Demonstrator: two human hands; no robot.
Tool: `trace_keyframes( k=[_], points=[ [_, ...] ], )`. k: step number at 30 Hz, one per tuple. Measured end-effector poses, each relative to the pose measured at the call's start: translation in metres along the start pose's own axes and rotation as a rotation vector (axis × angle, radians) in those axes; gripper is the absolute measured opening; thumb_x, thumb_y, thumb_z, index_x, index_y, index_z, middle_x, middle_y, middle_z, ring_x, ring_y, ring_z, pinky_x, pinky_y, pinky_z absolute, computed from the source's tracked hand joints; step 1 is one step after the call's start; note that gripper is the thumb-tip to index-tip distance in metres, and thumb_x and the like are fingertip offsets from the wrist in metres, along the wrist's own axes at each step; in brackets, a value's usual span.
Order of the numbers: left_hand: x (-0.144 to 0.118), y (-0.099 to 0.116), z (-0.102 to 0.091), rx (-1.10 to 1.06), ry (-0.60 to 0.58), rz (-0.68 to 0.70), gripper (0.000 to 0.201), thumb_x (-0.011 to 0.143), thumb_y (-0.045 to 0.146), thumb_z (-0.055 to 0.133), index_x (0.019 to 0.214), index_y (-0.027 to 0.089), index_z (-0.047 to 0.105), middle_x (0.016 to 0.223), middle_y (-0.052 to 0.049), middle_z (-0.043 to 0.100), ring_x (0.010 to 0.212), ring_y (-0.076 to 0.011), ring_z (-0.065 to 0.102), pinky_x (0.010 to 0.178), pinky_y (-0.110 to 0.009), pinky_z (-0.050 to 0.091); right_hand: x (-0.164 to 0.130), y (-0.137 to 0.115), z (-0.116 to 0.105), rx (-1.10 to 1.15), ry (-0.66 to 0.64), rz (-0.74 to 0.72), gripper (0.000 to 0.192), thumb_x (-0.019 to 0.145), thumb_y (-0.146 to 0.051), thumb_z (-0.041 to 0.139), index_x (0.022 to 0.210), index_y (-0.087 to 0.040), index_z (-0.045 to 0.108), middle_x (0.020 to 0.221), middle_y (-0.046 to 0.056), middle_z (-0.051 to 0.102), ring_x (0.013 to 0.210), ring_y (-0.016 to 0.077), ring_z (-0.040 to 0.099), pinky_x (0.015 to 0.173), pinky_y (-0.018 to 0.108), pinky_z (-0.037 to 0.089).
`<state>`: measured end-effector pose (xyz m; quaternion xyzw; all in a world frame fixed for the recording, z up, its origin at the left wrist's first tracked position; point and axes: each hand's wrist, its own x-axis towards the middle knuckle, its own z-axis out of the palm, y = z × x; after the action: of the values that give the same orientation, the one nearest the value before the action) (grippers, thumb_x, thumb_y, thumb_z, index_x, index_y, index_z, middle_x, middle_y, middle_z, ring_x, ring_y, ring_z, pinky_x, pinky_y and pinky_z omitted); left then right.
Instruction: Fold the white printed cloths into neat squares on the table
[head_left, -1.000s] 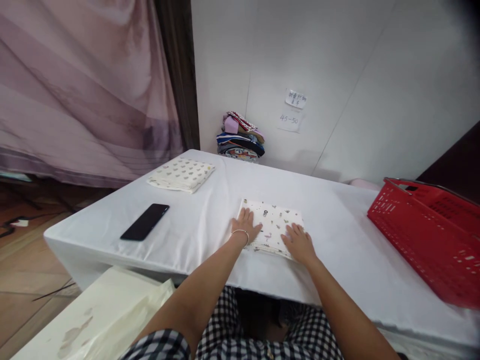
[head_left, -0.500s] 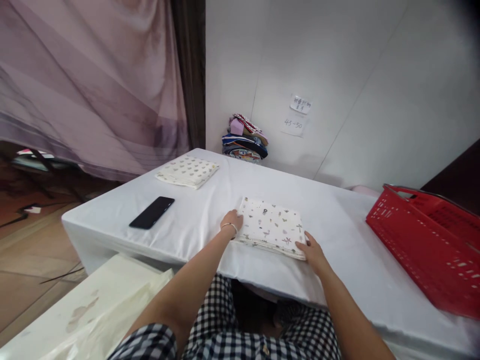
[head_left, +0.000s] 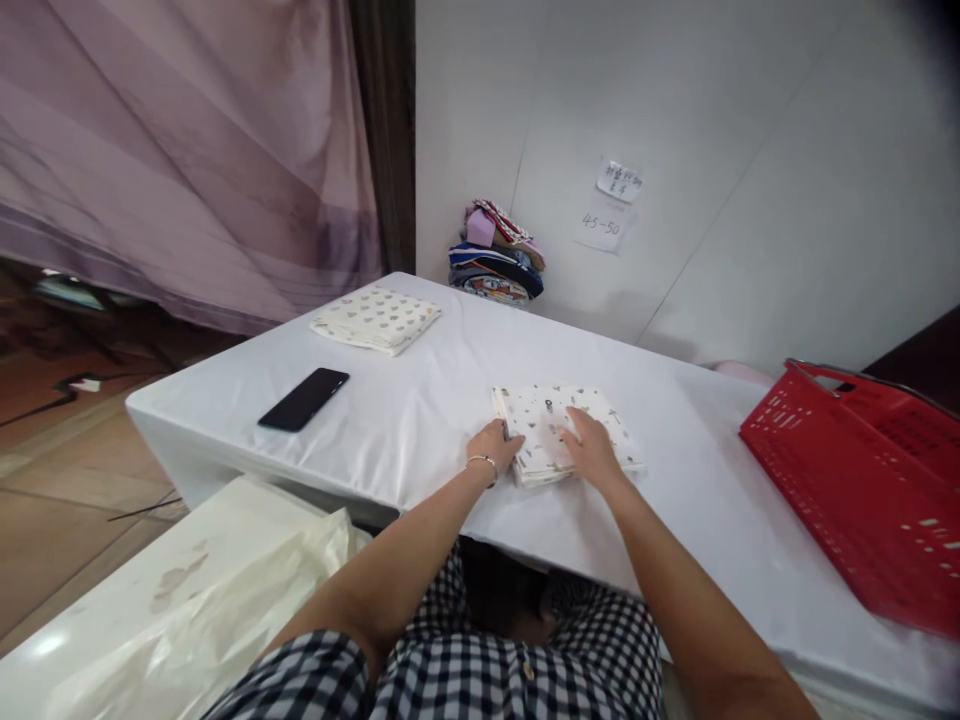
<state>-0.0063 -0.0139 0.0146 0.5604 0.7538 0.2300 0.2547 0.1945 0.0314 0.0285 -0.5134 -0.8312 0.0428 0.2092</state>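
Both hands have shifted since the earlier frames: the left hand [head_left: 495,446], which was at the far-left corner of the folded white printed cloth [head_left: 564,430], now sits at its near-left edge, and the right hand [head_left: 589,447] has come in from the right corner to lie across the top; the cloth itself has turned slightly, its long edge now angled away to the right. It lies on the white-covered table [head_left: 420,420], near the front edge, just ahead of the person's checked shirt. Left hand: fingers curled against the cloth's edge, thin bracelet at the wrist; whether they pinch the layers or only press cannot be told. Right hand: flat, palm down, fingers spread on the print, nothing clasped. Judgement on doing this well: keep the flat hand pinning the stack while the other squares the edge, so the layers do not slide apart on the smooth sheet; press from centre outward to drive out air. Black smartphone [head_left: 304,399] lies well apart to the left; a second folded white dotted cloth [head_left: 376,319] sits farther back; a pile of coloured folded fabrics [head_left: 496,254] rests against the wall; a red plastic basket [head_left: 862,480] stands at the right end.
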Motion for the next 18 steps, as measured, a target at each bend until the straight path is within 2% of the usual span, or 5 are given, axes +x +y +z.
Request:
trace_keyframes(
  k=[2,5,9,14,18],
  points=[
    [0.004,-0.002,-0.001,-0.011,-0.004,-0.009,0.041,0.075,0.052,0.054,0.103,0.022,0.056,0.101,-0.007,0.067,0.093,-0.0229,0.062,0.076,-0.031,0.045,-0.012,-0.027,0.016,-0.052,-0.099,-0.063,0.043,0.091,-0.038,0.034,0.129,-0.021,0.046,0.135,0.009,0.046,0.127,0.0226,0.037,0.103,0.044,0.026],
    [0.017,-0.006,-0.004,-0.103,-0.036,-0.037,0.040,0.076,0.051,0.054,0.101,0.021,0.059,0.098,-0.006,0.068,0.089,-0.0209,0.064,0.074,-0.029,0.046,-0.027,-0.044,0.030,-0.122,-0.126,-0.070,0.044,0.093,-0.041,0.031,0.129,-0.022,0.046,0.141,0.007,0.040,0.132,0.0219,0.030,0.105,0.046,0.020],
    [0.046,-0.014,-0.012,-0.209,-0.022,-0.086,0.033,0.087,0.041,0.042,0.100,0.019,0.062,0.095,-0.006,0.069,0.082,-0.0173,0.065,0.072,-0.026,0.048,-0.030,-0.042,0.032,-0.141,-0.118,-0.063,0.043,0.093,-0.041,0.031,0.129,-0.023,0.046,0.141,0.006,0.040,0.132,0.0204,0.030,0.105,0.045,0.020],
    [0.077,-0.018,-0.017,-0.181,0.109,-0.022,0.046,0.081,0.025,0.051,0.127,0.020,0.048,0.130,-0.009,0.052,0.115,-0.0210,0.052,0.093,-0.029,0.042,-0.028,-0.041,0.031,-0.147,-0.116,-0.064,0.043,0.093,-0.040,0.031,0.129,-0.023,0.046,0.142,0.005,0.039,0.132,0.0203,0.030,0.105,0.045,0.020],
    [0.095,-0.021,-0.017,-0.257,0.068,0.024,0.053,0.078,0.019,0.054,0.130,0.025,0.046,0.129,-0.005,0.054,0.114,-0.0212,0.053,0.096,-0.030,0.040,-0.029,-0.041,0.033,-0.148,-0.099,-0.074,0.043,0.093,-0.041,0.031,0.129,-0.023,0.047,0.141,0.005,0.039,0.131,0.0206,0.031,0.105,0.044,0.020]
  ],
)
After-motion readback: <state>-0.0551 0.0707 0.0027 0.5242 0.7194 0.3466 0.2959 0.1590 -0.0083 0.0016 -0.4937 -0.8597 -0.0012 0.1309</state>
